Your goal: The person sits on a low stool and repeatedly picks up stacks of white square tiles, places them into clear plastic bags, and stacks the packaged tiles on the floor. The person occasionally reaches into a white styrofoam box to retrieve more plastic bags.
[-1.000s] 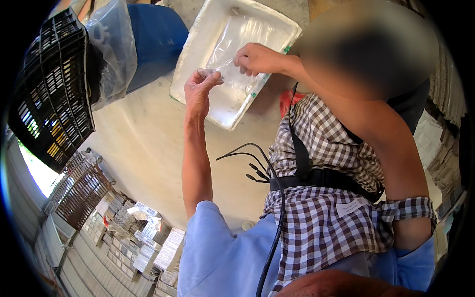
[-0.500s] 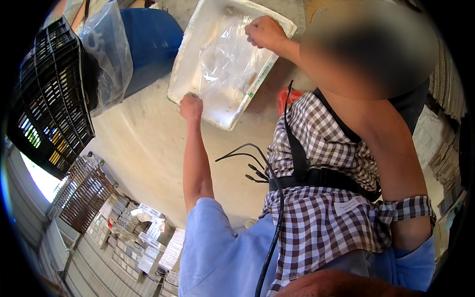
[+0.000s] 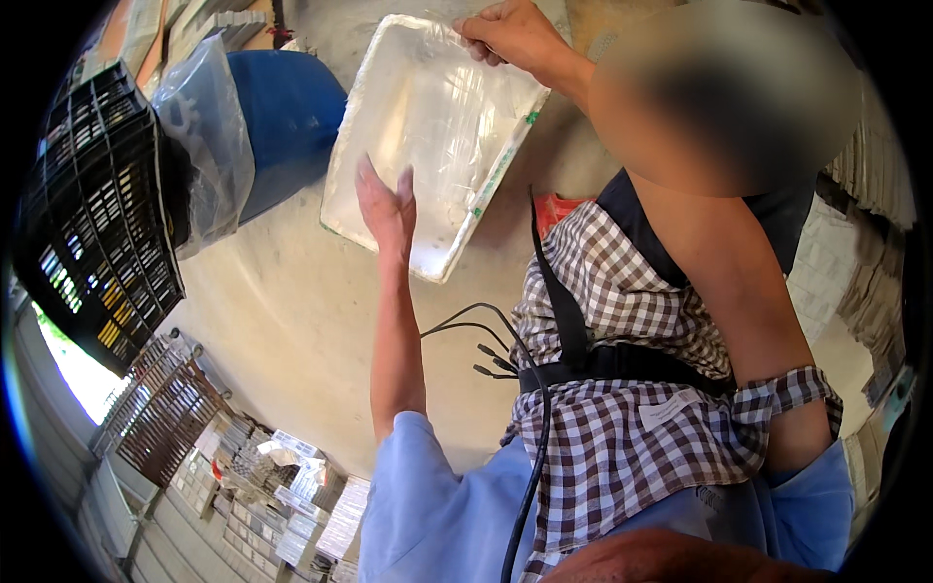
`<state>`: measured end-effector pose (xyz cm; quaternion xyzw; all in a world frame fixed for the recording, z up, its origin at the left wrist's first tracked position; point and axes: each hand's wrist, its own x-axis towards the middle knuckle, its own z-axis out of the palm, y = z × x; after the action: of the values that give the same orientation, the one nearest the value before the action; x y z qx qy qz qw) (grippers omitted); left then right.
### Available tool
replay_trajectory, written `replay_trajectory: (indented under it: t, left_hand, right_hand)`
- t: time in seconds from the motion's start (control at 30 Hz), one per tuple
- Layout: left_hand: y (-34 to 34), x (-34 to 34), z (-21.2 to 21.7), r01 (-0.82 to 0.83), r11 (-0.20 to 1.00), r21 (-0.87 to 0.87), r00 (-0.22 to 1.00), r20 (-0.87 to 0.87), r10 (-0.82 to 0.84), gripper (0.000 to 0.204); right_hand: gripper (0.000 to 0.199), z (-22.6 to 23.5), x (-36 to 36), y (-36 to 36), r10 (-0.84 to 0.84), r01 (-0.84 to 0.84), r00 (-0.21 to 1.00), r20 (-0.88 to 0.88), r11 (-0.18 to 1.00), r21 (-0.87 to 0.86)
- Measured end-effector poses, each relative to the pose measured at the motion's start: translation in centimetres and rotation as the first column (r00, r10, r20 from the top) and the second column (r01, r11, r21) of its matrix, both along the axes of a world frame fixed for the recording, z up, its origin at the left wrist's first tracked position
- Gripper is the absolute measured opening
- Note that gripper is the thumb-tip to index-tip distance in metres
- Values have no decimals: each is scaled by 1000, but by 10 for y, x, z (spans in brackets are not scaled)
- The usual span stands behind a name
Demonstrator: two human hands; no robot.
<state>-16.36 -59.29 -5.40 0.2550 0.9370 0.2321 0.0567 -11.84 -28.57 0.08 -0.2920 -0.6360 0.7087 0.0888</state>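
Observation:
A white rectangular tray (image 3: 350, 165) lies tilted on the pale concrete surface, with a clear plastic sheet (image 3: 447, 126) spread inside it. My left hand (image 3: 389, 206) rests flat on the sheet near the tray's near edge, fingers apart. At the tray's far corner, my right hand (image 3: 510, 34) pinches the edge of the sheet. My checked shirt and blue sleeves fill the lower right.
A black plastic crate (image 3: 97, 214) stands at the left, with a clear plastic bag (image 3: 199, 146) and a blue bin (image 3: 287, 112) beside it. Black cables (image 3: 476, 340) hang from my chest. Stacked boxes (image 3: 282, 486) lie at the lower left.
Both hands held the bunched sheet together over the tray. They have moved apart: the right to the far corner, the left toward the near edge, spreading the sheet flat.

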Motion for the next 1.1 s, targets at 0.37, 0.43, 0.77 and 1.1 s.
replay_trajectory:
  t: [0.37, 0.43, 0.77, 1.1]
  left_hand:
    - [112, -8, 75, 90, 943, 320, 947, 266, -181, 31]
    - [101, -12, 75, 78, 953, 294, 964, 220, -147, 32]
    - [58, -47, 84, -455, 758, 468, 559, 812, -167, 26]
    - [97, -5, 99, 44, 951, 305, 929, 338, -151, 75]
  right_hand:
    - [36, 16, 19, -11, 297, -307, 952, 79, 922, 234]
    - [33, 12, 18, -4, 328, -333, 943, 63, 919, 211]
    - [28, 7, 12, -8, 294, -286, 955, -50, 951, 114]
    - [45, 18, 16, -21, 262, -268, 963, 59, 950, 157]
